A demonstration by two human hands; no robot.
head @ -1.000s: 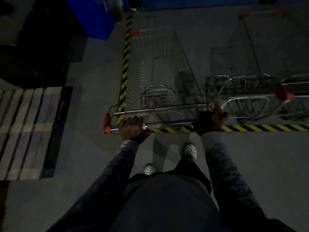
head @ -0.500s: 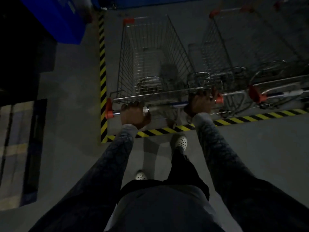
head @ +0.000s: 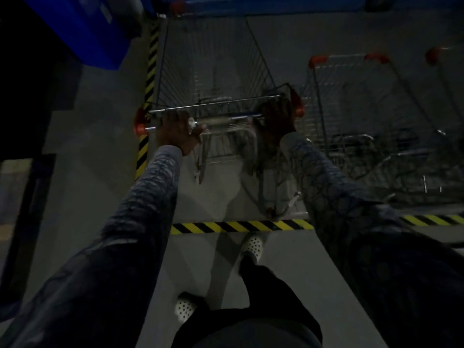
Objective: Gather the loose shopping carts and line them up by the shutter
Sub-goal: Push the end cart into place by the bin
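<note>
Nearest the camera are two pale perforated clogs [head: 253,245] on grey concrete, both on the near side of the yellow-and-black hazard stripe [head: 241,226] that crosses the floor. Just beyond that stripe stands the wire shopping cart [head: 213,71], its rear frame and wheels over the line and its basket reaching away toward the blue shutter [head: 276,3] at the far edge of the view. The left hand [head: 177,133] is wrapped around the cart's handle bar [head: 223,119] near its left orange end cap, and the right hand [head: 277,116] is clamped on the same bar near the right end cap; the two hands sit well apart, arms in dark patterned sleeves stretched forward. A second hazard stripe runs away along the cart's left side. Beyond it, further left, a blue bin [head: 82,31] stands near the cart's far corner. To the cart's right, just beside it, parked carts [head: 364,109] with orange corner guards stand in a row, their baskets also pointing toward the shutter. The scene is dim and no writing or label can be read.
</note>
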